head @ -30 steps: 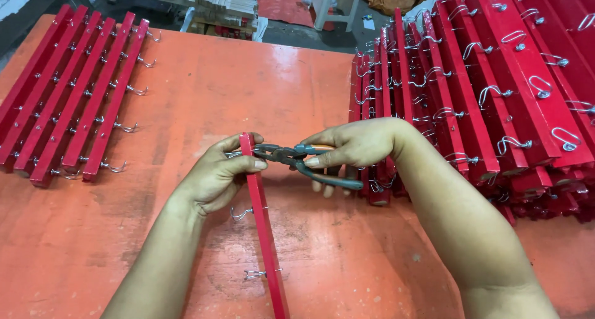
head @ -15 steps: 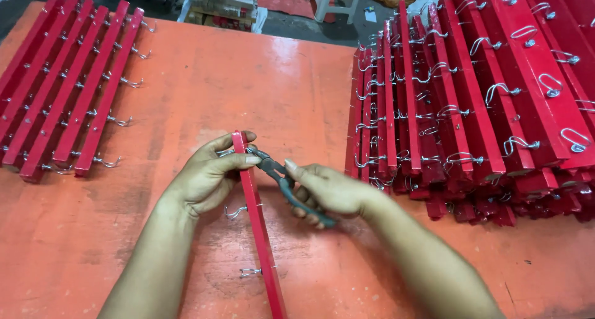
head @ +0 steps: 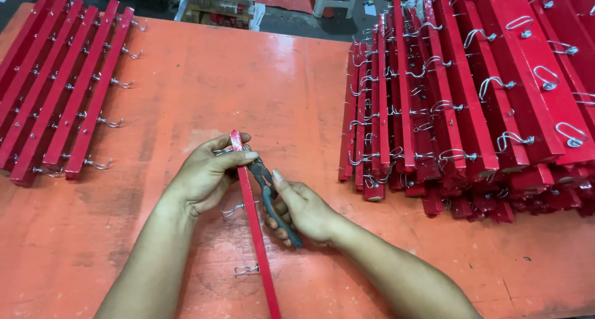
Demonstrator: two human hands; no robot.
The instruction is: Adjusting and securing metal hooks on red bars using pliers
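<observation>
An orange-red desk [head: 260, 77] fills most of the view, its paint scuffed and worn in patches. At the far left lies a flat row of about 5 red wooden strips [head: 59, 89], side by side, with metal hooks sticking out along their right edges. On the right sits a large stack of red hook strips [head: 471, 102], some standing on edge, others lying flat on top, their wire hooks showing. Beyond the far edge, a dark floor [head: 291, 21] and the legs of a white stool [head: 338, 0].
</observation>
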